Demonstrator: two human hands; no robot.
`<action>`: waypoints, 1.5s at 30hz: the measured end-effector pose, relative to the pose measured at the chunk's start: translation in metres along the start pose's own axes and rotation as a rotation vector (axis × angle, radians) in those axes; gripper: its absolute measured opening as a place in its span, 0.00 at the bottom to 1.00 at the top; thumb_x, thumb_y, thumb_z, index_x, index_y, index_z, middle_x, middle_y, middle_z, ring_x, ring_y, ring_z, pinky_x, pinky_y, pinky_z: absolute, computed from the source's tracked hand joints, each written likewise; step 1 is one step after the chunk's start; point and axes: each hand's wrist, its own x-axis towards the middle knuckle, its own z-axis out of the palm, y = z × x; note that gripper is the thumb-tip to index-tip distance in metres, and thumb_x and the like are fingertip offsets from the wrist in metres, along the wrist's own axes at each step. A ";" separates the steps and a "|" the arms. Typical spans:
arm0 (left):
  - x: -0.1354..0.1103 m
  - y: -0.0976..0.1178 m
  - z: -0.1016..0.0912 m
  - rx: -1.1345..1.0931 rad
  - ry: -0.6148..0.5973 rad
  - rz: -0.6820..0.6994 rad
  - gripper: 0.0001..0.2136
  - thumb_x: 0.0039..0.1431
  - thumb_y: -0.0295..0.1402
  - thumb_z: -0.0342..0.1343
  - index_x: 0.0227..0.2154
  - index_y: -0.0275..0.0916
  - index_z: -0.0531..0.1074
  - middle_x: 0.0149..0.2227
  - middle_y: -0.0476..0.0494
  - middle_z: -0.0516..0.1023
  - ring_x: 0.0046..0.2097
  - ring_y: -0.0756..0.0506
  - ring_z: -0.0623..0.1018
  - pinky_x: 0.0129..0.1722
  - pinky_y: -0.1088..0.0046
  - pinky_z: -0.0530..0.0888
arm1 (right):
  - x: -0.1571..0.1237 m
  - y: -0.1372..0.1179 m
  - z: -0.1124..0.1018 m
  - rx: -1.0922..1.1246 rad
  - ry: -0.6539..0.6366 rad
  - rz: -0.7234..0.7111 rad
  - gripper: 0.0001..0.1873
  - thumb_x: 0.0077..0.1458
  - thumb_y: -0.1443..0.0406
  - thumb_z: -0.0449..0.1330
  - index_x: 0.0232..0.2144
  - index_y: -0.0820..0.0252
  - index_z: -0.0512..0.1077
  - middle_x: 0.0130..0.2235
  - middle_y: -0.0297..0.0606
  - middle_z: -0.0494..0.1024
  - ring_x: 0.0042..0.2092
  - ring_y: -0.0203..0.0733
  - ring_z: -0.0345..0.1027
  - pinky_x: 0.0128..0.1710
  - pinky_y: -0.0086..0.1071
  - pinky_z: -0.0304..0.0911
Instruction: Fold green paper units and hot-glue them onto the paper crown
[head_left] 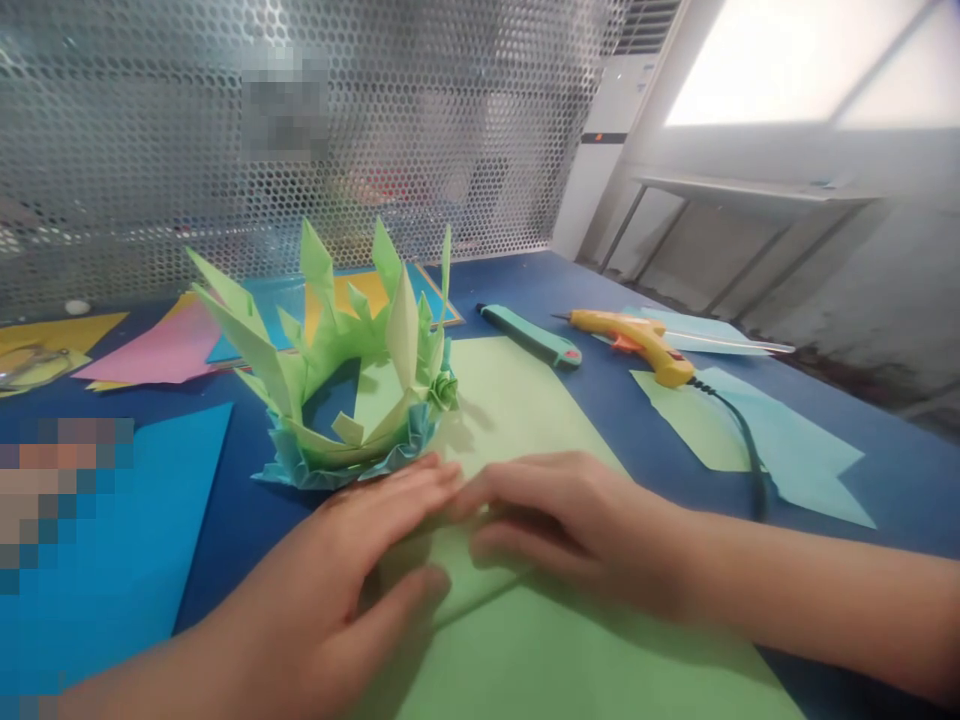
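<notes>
A large light green sheet of paper (pixel 622 650) lies in front of me, with a folded-over edge running beneath my hands. My left hand (pixel 352 570) rests on it, fingers stretched out flat and the thumb apart. Close against those fingertips, my right hand (pixel 570 520) has its fingers bent, the fingertips and thumb closed down on the paper at the fold. Just beyond my left hand stands a green folded-paper crown (pixel 409 330) with tall pointed spikes and a crumpled blue-green paper base. Part of the fold is hidden under my fingers.
A green utility knife (pixel 529 335) and a yellow glue gun (pixel 637 345) with a black cord lie to the right, near pale blue paper pieces (pixel 795 430). Blue card (pixel 180 500) and pink paper (pixel 154 345) lie left. A perforated metal screen (pixel 420 130) stands behind.
</notes>
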 end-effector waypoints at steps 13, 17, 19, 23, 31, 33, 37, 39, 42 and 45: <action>0.001 -0.009 0.008 0.252 0.041 0.172 0.30 0.68 0.26 0.45 0.68 0.58 0.48 0.70 0.57 0.64 0.67 0.47 0.68 0.59 0.65 0.75 | 0.006 0.019 -0.026 0.156 -0.125 -0.092 0.09 0.63 0.75 0.59 0.37 0.64 0.79 0.46 0.44 0.74 0.41 0.37 0.75 0.43 0.29 0.70; 0.001 -0.009 0.010 0.252 0.033 0.196 0.26 0.71 0.31 0.42 0.67 0.61 0.49 0.71 0.59 0.62 0.68 0.45 0.66 0.56 0.60 0.79 | 0.003 0.018 -0.028 0.151 -0.206 -0.144 0.12 0.63 0.76 0.57 0.39 0.66 0.80 0.49 0.47 0.73 0.44 0.39 0.76 0.47 0.30 0.70; 0.000 -0.005 0.010 0.246 0.041 0.200 0.24 0.74 0.38 0.40 0.69 0.60 0.46 0.71 0.58 0.61 0.69 0.44 0.64 0.57 0.58 0.78 | 0.003 0.018 -0.029 0.144 -0.230 -0.153 0.13 0.63 0.76 0.57 0.42 0.66 0.81 0.51 0.48 0.73 0.44 0.38 0.76 0.47 0.29 0.70; -0.001 -0.001 0.010 0.281 0.032 0.209 0.25 0.75 0.38 0.37 0.71 0.57 0.40 0.73 0.58 0.56 0.71 0.47 0.60 0.61 0.61 0.74 | 0.003 0.019 -0.029 0.100 -0.254 -0.208 0.17 0.64 0.77 0.56 0.46 0.62 0.82 0.54 0.46 0.71 0.51 0.39 0.73 0.54 0.30 0.68; 0.000 -0.002 0.008 0.333 -0.010 0.218 0.28 0.71 0.31 0.41 0.71 0.54 0.48 0.73 0.56 0.54 0.72 0.44 0.58 0.61 0.61 0.73 | 0.002 0.019 -0.025 0.073 -0.249 -0.252 0.15 0.67 0.73 0.57 0.48 0.63 0.82 0.51 0.46 0.72 0.52 0.38 0.73 0.54 0.26 0.67; 0.001 0.000 0.006 0.328 -0.041 0.219 0.27 0.71 0.32 0.40 0.71 0.55 0.50 0.73 0.54 0.53 0.72 0.42 0.58 0.61 0.57 0.72 | 0.002 0.017 -0.025 0.065 -0.248 -0.245 0.14 0.67 0.73 0.58 0.48 0.62 0.82 0.50 0.45 0.72 0.51 0.37 0.74 0.54 0.26 0.67; 0.002 0.003 0.004 0.302 -0.064 0.214 0.27 0.71 0.31 0.41 0.70 0.56 0.54 0.73 0.52 0.53 0.72 0.42 0.57 0.62 0.56 0.72 | 0.003 0.018 -0.026 0.059 -0.248 -0.269 0.15 0.67 0.73 0.57 0.48 0.63 0.82 0.50 0.45 0.72 0.51 0.35 0.73 0.53 0.24 0.66; 0.002 0.001 0.004 0.294 -0.059 0.210 0.27 0.70 0.31 0.42 0.70 0.56 0.54 0.73 0.52 0.53 0.72 0.41 0.57 0.62 0.56 0.71 | 0.003 0.020 -0.025 0.055 -0.246 -0.286 0.15 0.67 0.74 0.58 0.48 0.63 0.82 0.49 0.45 0.72 0.50 0.34 0.72 0.53 0.22 0.65; 0.002 -0.005 0.009 0.285 -0.027 0.247 0.28 0.70 0.32 0.42 0.71 0.55 0.51 0.74 0.51 0.53 0.72 0.39 0.58 0.61 0.56 0.72 | 0.004 0.025 -0.024 -0.016 -0.224 -0.361 0.15 0.67 0.73 0.57 0.49 0.61 0.82 0.49 0.45 0.73 0.50 0.35 0.72 0.54 0.25 0.65; 0.002 -0.013 0.014 0.285 0.017 0.331 0.30 0.71 0.34 0.41 0.73 0.51 0.44 0.74 0.48 0.51 0.72 0.37 0.58 0.61 0.55 0.72 | 0.004 0.025 -0.024 -0.108 -0.194 -0.430 0.14 0.68 0.71 0.58 0.49 0.57 0.82 0.50 0.46 0.75 0.49 0.40 0.69 0.55 0.34 0.64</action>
